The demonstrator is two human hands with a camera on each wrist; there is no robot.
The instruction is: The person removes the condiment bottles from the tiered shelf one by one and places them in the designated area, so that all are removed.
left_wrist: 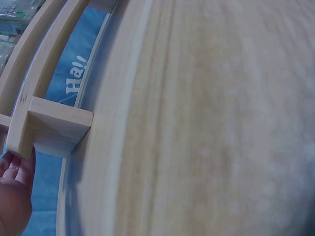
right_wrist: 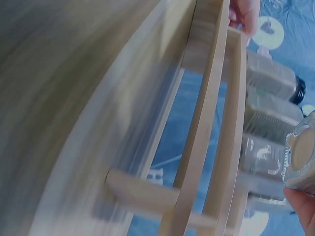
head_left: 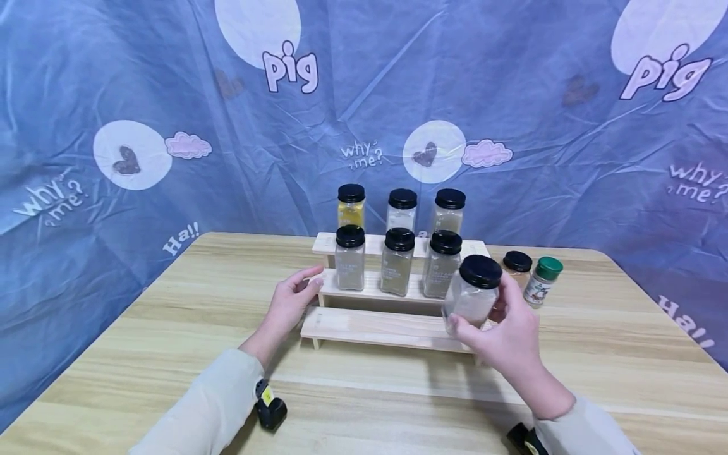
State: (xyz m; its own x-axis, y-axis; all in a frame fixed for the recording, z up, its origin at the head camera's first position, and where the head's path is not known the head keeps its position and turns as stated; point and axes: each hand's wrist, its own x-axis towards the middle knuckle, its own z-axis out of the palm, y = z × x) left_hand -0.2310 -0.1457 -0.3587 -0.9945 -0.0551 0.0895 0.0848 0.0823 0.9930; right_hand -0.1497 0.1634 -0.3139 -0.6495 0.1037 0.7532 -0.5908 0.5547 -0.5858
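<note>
My right hand [head_left: 509,335] grips a clear spice jar [head_left: 471,300] with a black lid, raised in front of the right end of the wooden tiered rack [head_left: 387,327]. In the right wrist view the base of this spice jar [right_wrist: 301,150] shows at the right edge. My left hand [head_left: 290,300] touches the left end of the rack's middle step, thumb and fingers at its edge; the left wrist view shows the left hand [left_wrist: 17,189] at the wooden end. Three black-lidded jars [head_left: 396,268] stand on the middle step. Another three, including a yellow-filled jar [head_left: 351,208], stand on the top step.
On the table [head_left: 170,328], right of the rack, stand a black-lidded jar [head_left: 516,265] with brownish contents and a smaller green-capped shaker [head_left: 543,281]. A blue printed cloth [head_left: 318,126] hangs behind the table. The rack's bottom step bears no jars.
</note>
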